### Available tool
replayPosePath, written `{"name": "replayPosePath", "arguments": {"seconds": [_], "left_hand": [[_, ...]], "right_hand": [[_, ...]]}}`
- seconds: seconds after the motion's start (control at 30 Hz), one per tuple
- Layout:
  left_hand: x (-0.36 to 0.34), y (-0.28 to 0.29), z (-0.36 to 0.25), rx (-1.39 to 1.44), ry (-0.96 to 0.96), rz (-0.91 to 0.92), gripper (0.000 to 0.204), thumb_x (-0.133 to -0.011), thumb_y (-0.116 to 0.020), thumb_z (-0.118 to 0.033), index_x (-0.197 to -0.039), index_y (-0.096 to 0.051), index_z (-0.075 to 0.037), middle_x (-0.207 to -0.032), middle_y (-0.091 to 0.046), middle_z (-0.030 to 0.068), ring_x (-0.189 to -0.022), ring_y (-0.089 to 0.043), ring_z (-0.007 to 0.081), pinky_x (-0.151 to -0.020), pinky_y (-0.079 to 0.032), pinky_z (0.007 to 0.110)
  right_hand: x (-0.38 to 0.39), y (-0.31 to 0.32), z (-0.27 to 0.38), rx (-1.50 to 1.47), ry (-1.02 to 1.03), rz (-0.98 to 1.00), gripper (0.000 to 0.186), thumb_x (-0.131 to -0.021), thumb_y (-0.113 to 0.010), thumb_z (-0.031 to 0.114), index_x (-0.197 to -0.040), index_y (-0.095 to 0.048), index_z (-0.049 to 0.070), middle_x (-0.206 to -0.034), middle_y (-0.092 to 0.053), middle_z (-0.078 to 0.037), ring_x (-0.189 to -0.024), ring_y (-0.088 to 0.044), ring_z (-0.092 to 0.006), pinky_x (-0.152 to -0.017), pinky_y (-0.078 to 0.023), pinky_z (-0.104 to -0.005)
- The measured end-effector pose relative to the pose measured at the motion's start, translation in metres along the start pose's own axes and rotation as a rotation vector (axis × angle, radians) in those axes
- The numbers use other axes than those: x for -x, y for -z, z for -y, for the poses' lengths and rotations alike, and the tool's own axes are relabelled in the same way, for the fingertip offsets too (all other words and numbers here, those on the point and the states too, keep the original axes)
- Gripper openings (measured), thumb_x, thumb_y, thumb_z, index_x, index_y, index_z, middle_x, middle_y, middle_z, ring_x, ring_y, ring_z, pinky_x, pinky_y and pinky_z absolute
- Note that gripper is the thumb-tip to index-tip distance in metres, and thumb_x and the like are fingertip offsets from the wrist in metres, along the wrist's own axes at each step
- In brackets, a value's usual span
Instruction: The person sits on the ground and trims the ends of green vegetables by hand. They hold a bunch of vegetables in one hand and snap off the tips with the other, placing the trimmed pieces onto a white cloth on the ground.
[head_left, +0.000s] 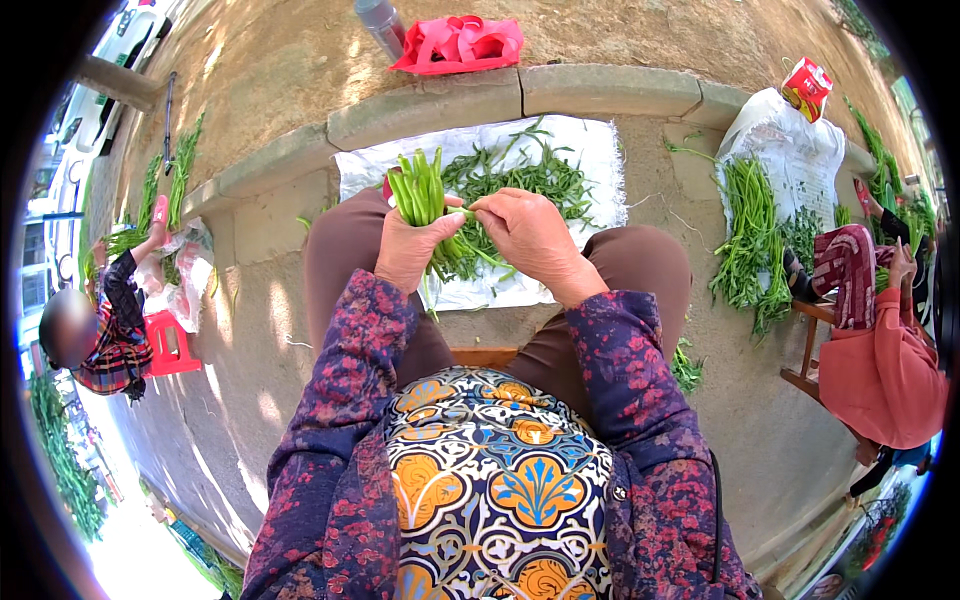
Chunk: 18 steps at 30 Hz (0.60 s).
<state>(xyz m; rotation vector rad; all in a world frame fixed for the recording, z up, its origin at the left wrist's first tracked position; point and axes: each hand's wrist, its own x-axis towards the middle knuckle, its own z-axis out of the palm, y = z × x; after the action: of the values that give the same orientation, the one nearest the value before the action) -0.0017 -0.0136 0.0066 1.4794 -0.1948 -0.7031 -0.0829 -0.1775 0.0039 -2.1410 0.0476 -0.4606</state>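
1 bunch of green stems [422,188] (stem count can't be told) is gripped in L hand [418,247] above the L side of 1 white sheet [607,180], & 1 thin green bit [466,211] is pinched btwn thumb & fingertips of R hand [535,240]. 1 spread of loose leaves [545,172] is laid mid-sheet, w/ narrow bare margins seen at R edge & far L corner. Room for moving is given by paved ground [660,185] btwn R edge & 2nd sheet [768,130]; past far edge, 1 kerb [430,112], 1 red bag [458,50] & 1 bottle [380,24] are seen.
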Motion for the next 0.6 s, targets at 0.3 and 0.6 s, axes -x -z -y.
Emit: {"name": "replayPosePath", "arguments": {"seconds": [0.3, 0.6], "left_hand": [[0.0, -0.003, 0.007, 0.026, 0.001, -0.042, 0.016, -0.08, -0.071, -0.006, -0.094, -0.066, 0.0, -0.083, -0.063, 0.0001, -0.072, -0.055, 0.0071, -0.066, -0.044, 0.022], [-0.004, -0.008, 0.009, 0.088, -0.046, -0.087, 0.012, -0.08, -0.07, -0.006, -0.089, -0.066, 0.002, -0.079, -0.063, 0.0012, -0.068, -0.054, 0.0077, -0.062, -0.043, 0.022]], "right_hand": [[0.002, -0.007, -0.002, 0.075, -0.035, -0.016, 0.009, -0.078, -0.059, 0.011, -0.076, -0.062, 0.002, -0.074, -0.061, -0.015, -0.071, -0.06, -0.0348, -0.063, -0.048, -0.042], [-0.006, -0.015, 0.0, -0.163, -0.357, -0.108, 0.013, -0.071, -0.062, 0.011, -0.066, -0.061, 0.0, -0.062, -0.062, -0.014, -0.054, -0.06, -0.025, -0.055, -0.048, -0.0337]]}}
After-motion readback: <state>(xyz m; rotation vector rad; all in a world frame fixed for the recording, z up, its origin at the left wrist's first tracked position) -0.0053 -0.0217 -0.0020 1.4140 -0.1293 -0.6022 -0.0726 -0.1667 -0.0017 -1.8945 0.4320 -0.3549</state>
